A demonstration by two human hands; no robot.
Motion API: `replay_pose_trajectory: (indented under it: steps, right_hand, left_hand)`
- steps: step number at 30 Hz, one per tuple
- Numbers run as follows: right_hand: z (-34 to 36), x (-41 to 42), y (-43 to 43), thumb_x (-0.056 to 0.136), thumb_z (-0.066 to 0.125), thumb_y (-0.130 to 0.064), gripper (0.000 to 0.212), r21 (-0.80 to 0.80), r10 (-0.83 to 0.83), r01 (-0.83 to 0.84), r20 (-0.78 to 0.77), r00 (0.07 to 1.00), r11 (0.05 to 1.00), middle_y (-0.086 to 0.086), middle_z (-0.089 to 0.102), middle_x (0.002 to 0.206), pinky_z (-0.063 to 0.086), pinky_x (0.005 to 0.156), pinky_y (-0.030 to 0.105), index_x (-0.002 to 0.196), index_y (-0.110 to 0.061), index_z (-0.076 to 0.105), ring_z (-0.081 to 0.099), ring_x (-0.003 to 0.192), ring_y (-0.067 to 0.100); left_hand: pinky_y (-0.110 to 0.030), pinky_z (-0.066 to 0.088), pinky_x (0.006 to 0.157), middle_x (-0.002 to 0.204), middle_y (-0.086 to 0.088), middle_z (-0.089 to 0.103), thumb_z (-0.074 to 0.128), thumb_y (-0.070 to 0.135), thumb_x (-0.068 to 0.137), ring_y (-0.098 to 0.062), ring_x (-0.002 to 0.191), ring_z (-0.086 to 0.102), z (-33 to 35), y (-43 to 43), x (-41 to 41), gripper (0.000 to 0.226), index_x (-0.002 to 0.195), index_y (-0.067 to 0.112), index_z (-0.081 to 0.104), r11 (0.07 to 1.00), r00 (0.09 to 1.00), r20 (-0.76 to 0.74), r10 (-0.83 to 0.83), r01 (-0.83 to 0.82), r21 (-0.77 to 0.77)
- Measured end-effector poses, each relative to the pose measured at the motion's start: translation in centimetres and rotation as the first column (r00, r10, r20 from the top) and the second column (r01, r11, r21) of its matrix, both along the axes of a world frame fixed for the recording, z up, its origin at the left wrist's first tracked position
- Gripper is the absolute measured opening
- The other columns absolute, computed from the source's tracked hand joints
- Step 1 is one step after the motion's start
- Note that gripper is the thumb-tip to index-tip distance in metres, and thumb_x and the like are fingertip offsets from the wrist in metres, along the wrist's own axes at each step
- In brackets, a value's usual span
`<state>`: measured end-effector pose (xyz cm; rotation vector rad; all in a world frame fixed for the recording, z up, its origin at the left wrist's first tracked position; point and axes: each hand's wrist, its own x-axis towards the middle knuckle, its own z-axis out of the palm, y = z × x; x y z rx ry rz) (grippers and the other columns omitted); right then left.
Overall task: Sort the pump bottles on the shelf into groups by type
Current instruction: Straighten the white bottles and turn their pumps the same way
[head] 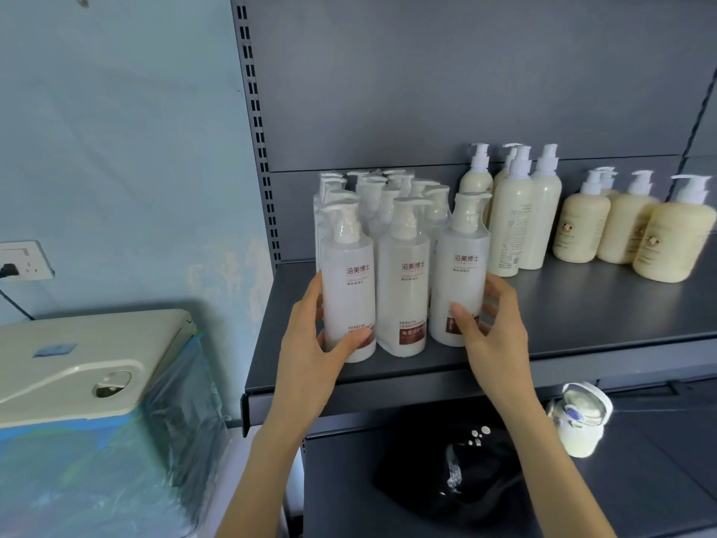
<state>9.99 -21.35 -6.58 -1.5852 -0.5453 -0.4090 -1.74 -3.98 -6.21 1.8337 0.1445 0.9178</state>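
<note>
Keratin conditioner group: white pump bottles (372,192) with dark red lower labels stand packed in rows at the left end of the shelf (582,316), against its upright.
Front row: three of them stand side by side near the shelf's front edge: the left front bottle (349,297), the middle front bottle (403,289) and the right front bottle (459,281), labels facing out.
Left hand (310,335): grasps the left front bottle low down, thumb across the label and fingers round the outer side.
Right hand (492,328): grasps the right front bottle the same way, thumb on its front and fingers curled round its right side.
Why held so: the two hands bracket the row from both ends, probably to squeeze it together and square it with the rows behind.
Tall cream bottles (512,219): a small cluster just right of the white group and further back, close to the right front bottle; whether they touch it I cannot tell.
Squat cream bottles (620,227): a separate cluster further right, apart from the tall ones.
Progress: three types already stand in their own clusters, so this looks like final tidying.
Risk: the bottles are tall and narrow, so a push applied high up could topple the rows behind.
Lower shelf: a black bundle (454,467) and a white lidded container (580,421).
Left of the rack: a beige appliance (89,359) wrapped in plastic film, below a wall socket (25,260).
</note>
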Motion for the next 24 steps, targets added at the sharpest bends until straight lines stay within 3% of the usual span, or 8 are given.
replay_pose_trajectory:
  steps: [9,11,14,16,18,21,24]
  right_hand:
    - [0.1,0.3,0.4,0.094,0.054,-0.006,0.047,-0.041,0.09,-0.092,-0.04,0.995,0.995,-0.029,0.05,0.113,0.039,0.077,-0.003,0.133,-0.028,0.039,0.046,0.097,-0.029]
    - [0.2,0.1,0.4,0.094,0.053,-0.008,0.049,-0.043,0.096,-0.099,-0.052,0.994,0.994,-0.022,0.052,0.118,0.043,0.087,0.006,0.137,-0.025,0.038,0.048,0.101,-0.023]
    - [0.0,-0.3,0.5,0.095,0.053,-0.013,0.052,-0.033,0.116,-0.118,-0.056,0.992,0.992,-0.012,0.05,0.132,0.044,0.104,0.031,0.142,-0.023,0.033,0.05,0.113,-0.007]
    - [0.0,-0.8,0.7,0.093,0.057,-0.025,0.063,-0.02,0.172,-0.173,-0.043,0.984,0.985,-0.01,0.042,0.144,0.04,0.108,0.041,0.147,-0.025,0.024,0.045,0.126,0.002]
    - [0.1,-1.3,1.3,0.083,0.065,-0.04,0.086,-0.021,0.201,-0.202,-0.02,0.979,0.979,-0.009,0.028,0.152,0.034,0.111,0.043,0.15,-0.028,0.013,0.034,0.137,0.006]
    - [0.4,-1.9,2.3,0.068,0.068,-0.055,0.109,-0.101,0.12,-0.119,0.006,0.993,0.988,-0.015,0.008,0.153,0.022,0.114,0.033,0.149,-0.034,-0.002,0.015,0.141,0.002]
    - [0.3,-1.7,2.8,0.072,0.073,-0.046,0.117,-0.172,0.042,-0.035,0.035,0.999,0.984,-0.005,0.004,0.156,0.019,0.114,0.033,0.148,-0.029,-0.013,0.011,0.142,0.01]
  left_hand:
    - [-0.026,0.049,0.096,0.133,0.018,0.049,0.076,0.022,0.078,0.003,0.118,0.05,-0.2,0.0,0.2,0.077,0.137,0.046,0.034,1.0,1.0,0.019,0.016,-0.016,0.022]
    - [-0.028,0.049,0.097,0.133,0.018,0.049,0.075,0.022,0.079,0.004,0.118,0.049,-0.2,-0.1,0.3,0.076,0.138,0.045,0.033,1.0,1.0,0.014,0.015,-0.016,0.025]
    - [-0.034,0.048,0.1,0.133,0.018,0.048,0.074,0.024,0.08,0.002,0.119,0.048,-0.1,-0.3,0.3,0.077,0.14,0.045,0.03,0.999,1.0,-0.001,0.027,-0.027,0.042]
    - [-0.039,0.047,0.1,0.135,0.017,0.048,0.072,0.028,0.082,-0.001,0.122,0.048,0.0,-0.5,0.3,0.081,0.143,0.045,0.023,0.998,1.0,-0.018,0.024,-0.022,0.06]
    - [-0.04,0.045,0.102,0.14,0.018,0.045,0.073,0.033,0.08,-0.005,0.125,0.047,0.1,-0.9,0.4,0.09,0.146,0.046,0.013,0.997,0.998,-0.048,0.03,-0.026,0.075]
    - [-0.018,0.04,0.094,0.145,0.023,0.038,0.073,0.038,0.077,-0.001,0.124,0.046,-0.2,-1.5,0.5,0.103,0.144,0.052,-0.005,0.992,0.993,-0.085,0.088,-0.079,0.096]
    - [0.0,0.035,0.076,0.145,0.022,0.039,0.073,0.034,0.079,0.005,0.113,0.048,-0.5,-1.7,0.8,0.106,0.143,0.052,-0.01,0.986,0.986,-0.091,0.136,-0.126,0.106]
